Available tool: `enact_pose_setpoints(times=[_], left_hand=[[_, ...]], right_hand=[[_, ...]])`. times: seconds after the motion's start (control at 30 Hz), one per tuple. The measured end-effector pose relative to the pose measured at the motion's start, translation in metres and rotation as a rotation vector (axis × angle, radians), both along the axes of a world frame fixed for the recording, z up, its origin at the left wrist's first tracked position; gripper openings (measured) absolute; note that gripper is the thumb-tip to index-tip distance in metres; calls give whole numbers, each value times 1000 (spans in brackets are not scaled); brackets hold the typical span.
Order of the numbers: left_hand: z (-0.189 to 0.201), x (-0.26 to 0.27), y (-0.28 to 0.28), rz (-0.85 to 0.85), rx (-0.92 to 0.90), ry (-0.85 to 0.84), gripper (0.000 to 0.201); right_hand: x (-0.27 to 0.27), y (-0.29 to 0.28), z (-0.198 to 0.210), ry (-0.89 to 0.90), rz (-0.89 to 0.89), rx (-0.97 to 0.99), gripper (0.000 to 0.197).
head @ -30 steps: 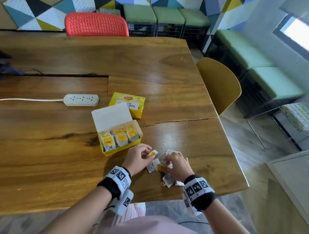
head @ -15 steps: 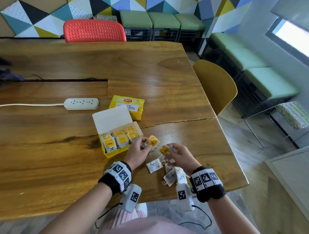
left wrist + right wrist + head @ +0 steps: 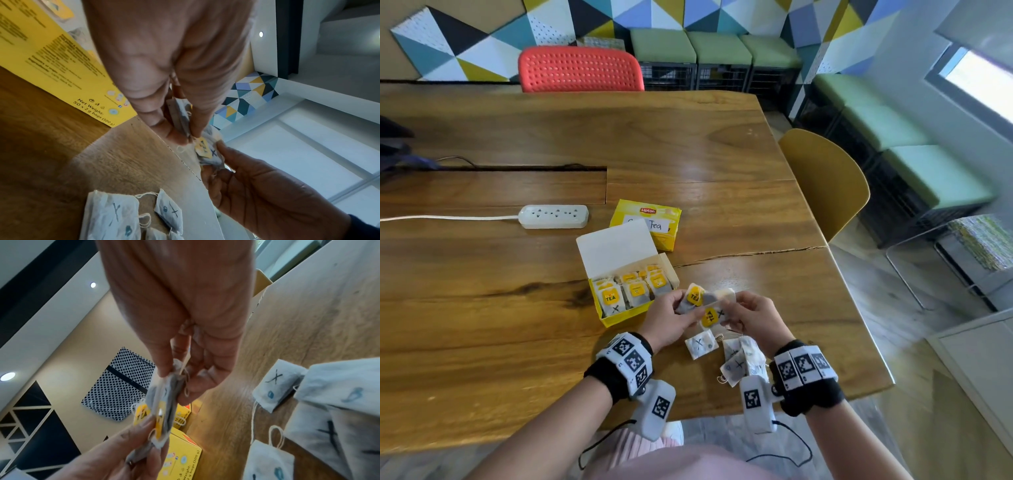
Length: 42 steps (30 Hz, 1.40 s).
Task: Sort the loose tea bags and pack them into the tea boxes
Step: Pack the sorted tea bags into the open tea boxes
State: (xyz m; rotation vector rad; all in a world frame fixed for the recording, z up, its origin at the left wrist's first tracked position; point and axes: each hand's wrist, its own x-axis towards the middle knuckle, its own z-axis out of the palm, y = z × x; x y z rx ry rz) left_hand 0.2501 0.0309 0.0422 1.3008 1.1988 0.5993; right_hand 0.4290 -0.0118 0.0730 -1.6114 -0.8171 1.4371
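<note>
Both hands are raised just above the table, right of the open yellow tea box (image 3: pixel 619 317), which is packed with several tagged bags. My left hand (image 3: pixel 683 303) pinches a tea bag (image 3: pixel 693 296) with a yellow TEA tag; the left wrist view shows that tea bag (image 3: pixel 179 116) edge-on between thumb and fingers. My right hand (image 3: pixel 732 308) pinches a second bag (image 3: pixel 711 317) marked with an X, seen too as an X-marked bag (image 3: pixel 207 151). The two bags touch. A closed Lipton box (image 3: pixel 650 222) lies behind the open one. Loose X-marked bags (image 3: pixel 700 344) lie below the hands.
More loose bags (image 3: pixel 738 365) lie near the table's front edge (image 3: pixel 825 390). A white power strip (image 3: pixel 553 216) with its cord sits to the left. A yellow chair (image 3: pixel 825 185) stands at the table's right side, a red chair (image 3: pixel 580 70) at the far side.
Both hands have lifted off the table, each with a tea bag, and have come together beside the open box. Several bags stay on the table.
</note>
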Motion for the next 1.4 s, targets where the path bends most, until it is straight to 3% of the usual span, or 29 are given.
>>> enact_pose_setpoints(times=[0.23, 0.37, 0.53, 0.73, 0.8, 0.87, 1.0, 1.2, 1.3, 1.4], left_hand=[[2, -5, 4, 29, -61, -46, 21], [-2, -7, 5, 99, -105, -46, 16], [2, -1, 5, 157, -188, -134, 17], [12, 6, 6, 122, -148, -197, 10], [13, 6, 7, 122, -147, -196, 12], [14, 6, 8, 137, -160, -205, 13], [17, 8, 7, 118, -164, -254, 12], [19, 10, 6, 94, -187, -279, 13], [18, 10, 6, 78, -171, -255, 14], [17, 10, 7, 85, -184, -266, 14]], right_hand=[[3, 5, 1, 131, -125, -47, 20], [5, 7, 5, -33, -252, 110, 9], [0, 5, 10, -102, -71, 364, 20], [-5, 6, -1, -248, 164, 311, 22], [-2, 6, 1, -178, 173, 240, 11], [1, 6, 2, -74, 140, 199, 15], [1, 9, 1, -59, 19, 194, 12], [8, 12, 5, 36, 116, 100, 50], [10, 12, 7, 30, 144, 87, 39], [13, 10, 9, 148, 23, 87, 21]])
